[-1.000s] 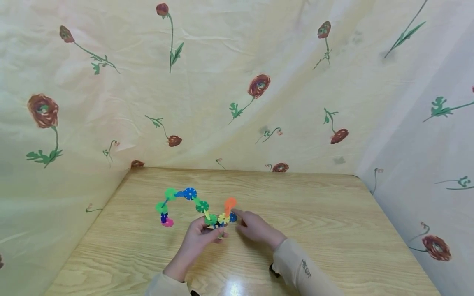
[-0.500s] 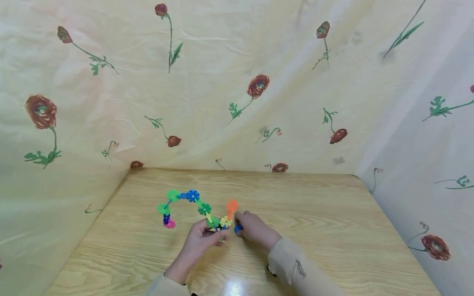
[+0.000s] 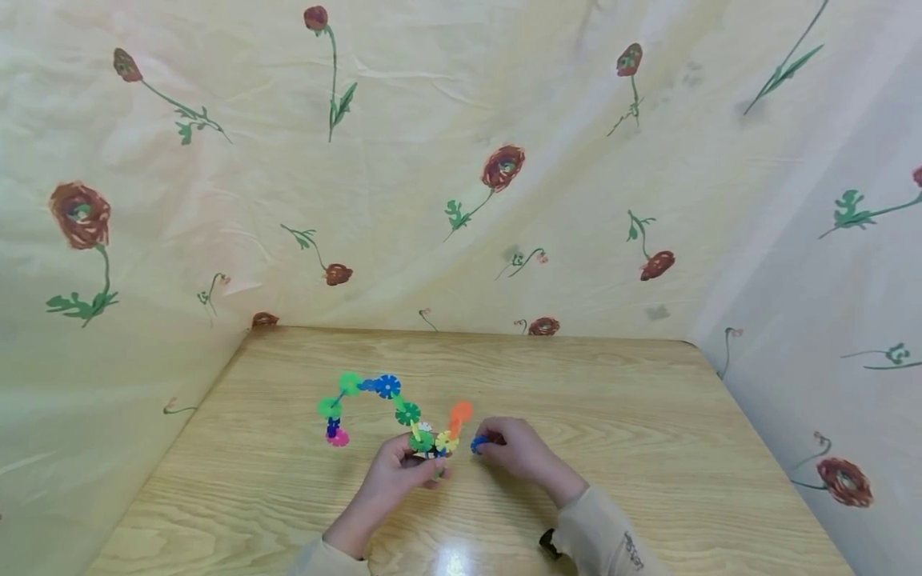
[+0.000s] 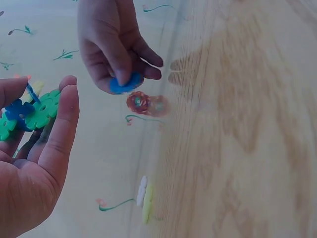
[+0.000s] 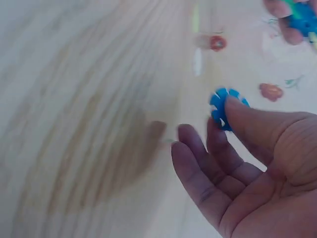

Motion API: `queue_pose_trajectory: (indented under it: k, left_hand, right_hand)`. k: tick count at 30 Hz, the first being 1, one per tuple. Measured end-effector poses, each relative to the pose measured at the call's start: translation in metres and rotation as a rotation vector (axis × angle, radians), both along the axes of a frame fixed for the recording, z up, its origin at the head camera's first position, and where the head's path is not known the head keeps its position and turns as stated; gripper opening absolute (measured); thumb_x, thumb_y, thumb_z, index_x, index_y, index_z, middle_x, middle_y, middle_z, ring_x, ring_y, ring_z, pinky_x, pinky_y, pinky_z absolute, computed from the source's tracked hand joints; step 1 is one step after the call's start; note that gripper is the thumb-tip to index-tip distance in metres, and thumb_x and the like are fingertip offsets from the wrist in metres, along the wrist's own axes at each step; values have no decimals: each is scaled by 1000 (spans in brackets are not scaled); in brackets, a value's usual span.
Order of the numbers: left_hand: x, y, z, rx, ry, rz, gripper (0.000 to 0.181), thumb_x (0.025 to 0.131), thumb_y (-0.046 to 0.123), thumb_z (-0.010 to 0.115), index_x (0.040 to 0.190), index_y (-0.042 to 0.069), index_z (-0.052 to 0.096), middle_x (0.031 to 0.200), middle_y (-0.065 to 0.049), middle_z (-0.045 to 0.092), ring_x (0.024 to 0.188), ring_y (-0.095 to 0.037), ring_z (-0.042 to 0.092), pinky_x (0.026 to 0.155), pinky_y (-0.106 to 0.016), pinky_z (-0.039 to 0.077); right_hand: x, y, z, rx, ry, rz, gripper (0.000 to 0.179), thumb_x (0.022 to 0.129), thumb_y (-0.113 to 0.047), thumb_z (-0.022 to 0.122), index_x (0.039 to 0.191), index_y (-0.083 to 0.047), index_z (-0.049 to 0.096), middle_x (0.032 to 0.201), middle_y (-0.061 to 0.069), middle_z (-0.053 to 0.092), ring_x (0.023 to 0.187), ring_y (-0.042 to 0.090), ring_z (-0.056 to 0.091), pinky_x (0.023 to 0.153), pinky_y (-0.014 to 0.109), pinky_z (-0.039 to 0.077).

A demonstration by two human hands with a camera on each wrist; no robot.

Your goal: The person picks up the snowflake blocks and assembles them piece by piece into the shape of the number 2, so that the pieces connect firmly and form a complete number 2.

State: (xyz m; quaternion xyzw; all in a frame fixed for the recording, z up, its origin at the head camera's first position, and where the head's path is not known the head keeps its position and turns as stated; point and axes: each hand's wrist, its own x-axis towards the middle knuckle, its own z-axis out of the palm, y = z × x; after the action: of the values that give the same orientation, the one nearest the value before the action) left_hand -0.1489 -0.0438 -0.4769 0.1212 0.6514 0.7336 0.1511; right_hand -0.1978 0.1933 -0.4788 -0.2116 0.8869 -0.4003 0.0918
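Note:
My left hand (image 3: 389,480) grips one end of a curved chain of interlocking plastic snowflake discs (image 3: 407,414). It arches up and leftward through green and blue discs to a pink disc (image 3: 338,438). A yellow disc (image 3: 447,441) and an orange disc (image 3: 462,411) stand up to the right of the gripped part, which the fingers partly hide. My right hand (image 3: 520,450) pinches a loose blue snowflake disc (image 5: 218,106) between thumb and index finger, apart from the chain. In the right wrist view its other fingers are spread in a loose curve.
A white disc (image 4: 142,191) and a yellow disc (image 4: 148,204) lie on the wooden table (image 3: 612,400), seen nearly edge-on in the left wrist view. Flower-printed cloth (image 3: 403,176) hangs behind the table and along both sides.
My right hand was at the chain beside the orange disc; it has drawn away to the right with the blue disc. The left hand and chain have shifted slightly right and down.

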Motion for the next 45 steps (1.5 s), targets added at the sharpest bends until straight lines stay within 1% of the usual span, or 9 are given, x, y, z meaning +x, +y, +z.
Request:
queue_pose_trajectory:
  k: [3, 9, 15, 19, 23, 28, 32, 40, 45]
  left_hand:
    - [-1, 1, -1, -7, -5, -1, 35, 90, 14, 71, 116, -5, 61, 111, -28, 64, 98, -41, 66, 78, -42, 57]
    - [-2, 2, -2, 2, 0, -23, 36, 90, 13, 70, 118, -8, 60, 109, -26, 64, 98, -44, 64, 77, -42, 58]
    - [-1, 2, 0, -6, 30, -31, 37, 91, 10, 69, 119, -11, 58, 105, -25, 65, 95, -38, 67, 74, -35, 58]
    - [0, 3, 1, -17, 38, -32, 34, 91, 8, 69, 118, -9, 60, 105, -27, 64, 94, -36, 67, 74, -35, 58]
    - [0, 5, 1, -37, 56, -33, 33, 91, 8, 69, 118, -8, 60, 106, -30, 63, 94, -34, 67, 73, -35, 58]
    - [0, 7, 1, -49, 66, -31, 33, 90, 8, 69, 118, -8, 60, 107, -32, 62, 89, -21, 68, 73, -34, 58]
    - [2, 9, 1, -49, 72, -30, 31, 90, 6, 69, 116, -9, 61, 106, -32, 62, 87, -19, 68, 73, -34, 58]
    - [5, 10, 1, -86, 46, -16, 29, 90, 10, 70, 113, -6, 64, 96, -21, 68, 86, -22, 66, 70, -30, 58]
    - [6, 11, 0, -114, 48, -20, 28, 90, 12, 71, 112, -4, 64, 95, -19, 69, 85, -22, 66, 71, -31, 58]
  right_hand:
    - [7, 5, 9, -136, -25, -14, 6, 96, -5, 60, 97, -6, 66, 85, 5, 66, 75, 18, 63, 65, 30, 56]
    - [18, 15, 29, -325, -83, -41, 28, 99, -6, 56, 126, 0, 58, 92, 21, 64, 75, 24, 66, 70, 40, 58]
    - [23, 21, 45, -418, -46, -43, 24, 98, -4, 58, 120, 5, 54, 88, 22, 63, 72, 23, 65, 69, 40, 58]
    - [24, 22, 53, -426, -6, -27, 25, 99, -4, 54, 123, 3, 59, 87, 16, 61, 73, 22, 65, 68, 35, 58]
    - [24, 20, 61, -423, 10, -37, 28, 100, -3, 53, 127, 2, 55, 89, 15, 61, 73, 21, 65, 68, 32, 57]
    - [25, 17, 68, -431, 12, -67, 22, 98, -4, 56, 118, 5, 55, 90, 16, 63, 75, 22, 64, 69, 33, 57]
    - [25, 16, 70, -425, 33, -86, 18, 99, -6, 55, 113, 3, 61, 90, 14, 64, 75, 23, 64, 69, 37, 58]
    - [26, 14, 72, -403, 46, -83, 19, 99, -6, 56, 112, 3, 66, 91, 12, 67, 73, 19, 64, 67, 32, 57]
    - [26, 13, 73, -407, -1, -69, 25, 100, -10, 56, 117, 5, 65, 95, 15, 68, 73, 18, 65, 68, 29, 57]
